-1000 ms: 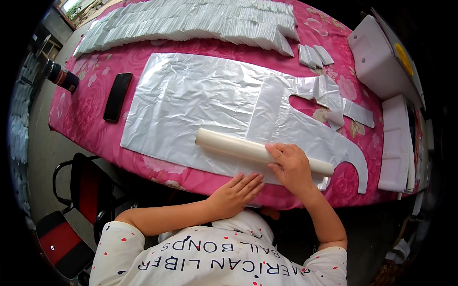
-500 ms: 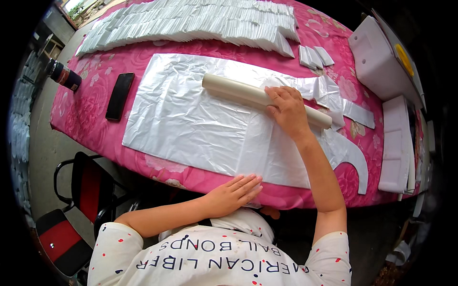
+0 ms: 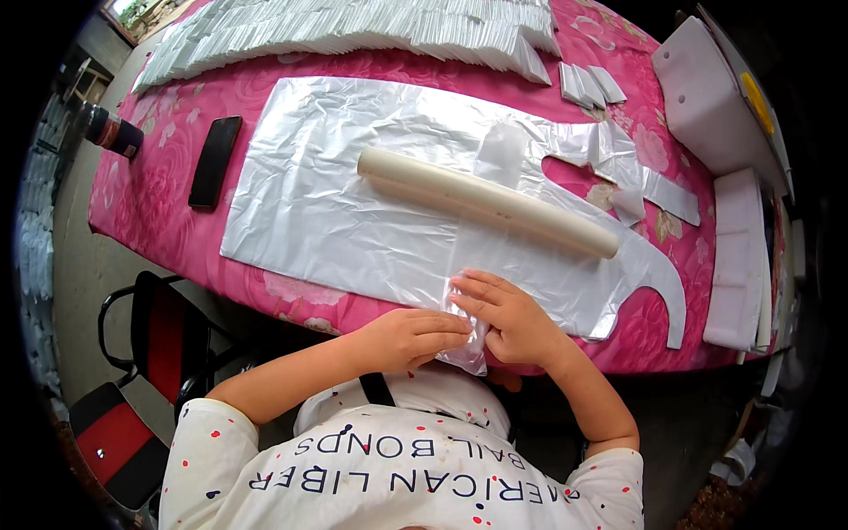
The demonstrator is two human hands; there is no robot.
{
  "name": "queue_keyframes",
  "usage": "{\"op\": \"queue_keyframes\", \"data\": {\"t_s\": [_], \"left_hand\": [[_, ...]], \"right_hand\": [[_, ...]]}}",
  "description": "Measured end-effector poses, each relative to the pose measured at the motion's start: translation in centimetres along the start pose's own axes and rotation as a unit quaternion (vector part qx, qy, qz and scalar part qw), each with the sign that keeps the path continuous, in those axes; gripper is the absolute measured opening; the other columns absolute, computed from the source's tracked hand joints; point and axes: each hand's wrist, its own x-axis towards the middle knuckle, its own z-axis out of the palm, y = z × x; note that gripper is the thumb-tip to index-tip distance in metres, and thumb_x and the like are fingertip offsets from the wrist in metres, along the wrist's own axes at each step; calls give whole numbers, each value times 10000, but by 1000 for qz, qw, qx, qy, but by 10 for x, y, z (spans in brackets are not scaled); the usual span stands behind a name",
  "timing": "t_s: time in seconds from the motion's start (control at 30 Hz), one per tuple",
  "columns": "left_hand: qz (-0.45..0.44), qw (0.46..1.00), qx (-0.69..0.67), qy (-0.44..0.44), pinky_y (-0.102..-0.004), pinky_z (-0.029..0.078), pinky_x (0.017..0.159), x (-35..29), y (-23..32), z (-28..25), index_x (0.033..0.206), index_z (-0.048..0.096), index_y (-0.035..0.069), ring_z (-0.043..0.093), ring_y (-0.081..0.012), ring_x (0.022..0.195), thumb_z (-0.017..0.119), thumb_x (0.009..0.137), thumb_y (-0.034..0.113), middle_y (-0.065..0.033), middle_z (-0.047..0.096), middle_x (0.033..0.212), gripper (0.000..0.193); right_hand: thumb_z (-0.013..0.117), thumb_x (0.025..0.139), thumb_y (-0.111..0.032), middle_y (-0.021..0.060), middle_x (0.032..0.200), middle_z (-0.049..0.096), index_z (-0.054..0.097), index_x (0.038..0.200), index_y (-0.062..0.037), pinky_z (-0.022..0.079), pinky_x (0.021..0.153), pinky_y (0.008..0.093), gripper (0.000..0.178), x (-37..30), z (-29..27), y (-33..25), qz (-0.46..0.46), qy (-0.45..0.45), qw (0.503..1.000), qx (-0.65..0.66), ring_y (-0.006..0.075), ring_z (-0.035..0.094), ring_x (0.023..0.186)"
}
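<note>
1. Rests the left hand [image 3: 422,338] at the near edge of the desk [image 3: 159,212], with fingers side by side, bent slightly over a narrow, gathered strip of glossy, translucent plastic [image 3: 466,355]; cannot tell whether pinching it, with the thumb hidden.
2. Brings the right hand [image 3: 514,320] to the other side of the same strip, with fingers curved and fingertips touching it, just beside the left hand; cannot tell whether pinching here either.
3. Lying flat across the middle of the desk, over a pink floral cloth: a large, wrinkled, silvery-white plastic sheet [image 3: 327,194] with curved cut-outs and strap-like ends toward the right.
4. Lying slantwise on the sheet, beyond both hands and apart from them: a long, smooth, cream-coloured tube [image 3: 486,201].
5. Along the far side: long, close-packed rows of folded white packets [image 3: 353,37], with a small group of flat white packets [image 3: 583,87] near their right end.
6. Toward the left: a black rectangular phone [image 3: 215,163] and, near the edge, a dark cylindrical jar [image 3: 113,131].
7. At the right end: white box-like foam pieces [image 3: 707,97].
8. Below left, beside the desk: black-and-red chairs [image 3: 166,353].
</note>
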Motion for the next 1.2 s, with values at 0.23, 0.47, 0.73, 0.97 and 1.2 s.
{"op": "queue_keyframes", "data": {"t_s": [0.23, 0.47, 0.73, 0.97, 1.2], "left_hand": [[-14, 995, -78, 54, -353, 507, 833, -1, -1, -3, 1119, 580, 40, 594, -269, 1020, 588, 703, -51, -113, 565, 1196, 426], [-97, 994, 27, 44, -446, 388, 988, 11, 0, -17, 1207, 518, 35, 474, -286, 1190, 683, 685, 98, -134, 484, 1294, 551], [-51, 979, 197, -24, -421, 349, 1017, 13, -24, -9, 1144, 566, 28, 484, -254, 1169, 600, 757, 144, -102, 543, 1212, 405], [-19, 973, 228, -14, -405, 365, 1004, 10, -26, -7, 1130, 587, 80, 509, -213, 1162, 610, 767, 149, -57, 563, 1208, 370], [-29, 973, 227, -14, -386, 384, 981, 13, -26, -9, 1170, 555, 62, 515, -221, 1149, 605, 759, 159, -80, 545, 1228, 425]], "right_hand": [[623, 665, -6, 123, 1186, 572, 601, 1106, -38, 432, 940, 378, 443, -4, 9, 2, 28, 83, 996, -24, 303, 513, 1137], [634, 655, 24, 109, 1054, 630, 636, 1030, -28, 480, 870, 366, 378, -4, 15, 9, 37, 159, 987, -13, 291, 579, 1028], [623, 679, 19, 111, 1084, 617, 639, 1023, -35, 474, 882, 369, 349, -5, 18, 5, 53, 179, 982, -34, 293, 568, 1042], [586, 687, 49, 97, 1087, 617, 647, 1011, -50, 472, 886, 369, 344, -6, 19, 8, 46, 173, 983, -51, 289, 558, 1058], [587, 690, 11, 84, 1077, 621, 657, 983, -50, 472, 866, 367, 308, -4, 19, 9, 43, 180, 979, -90, 272, 571, 1023]]}}
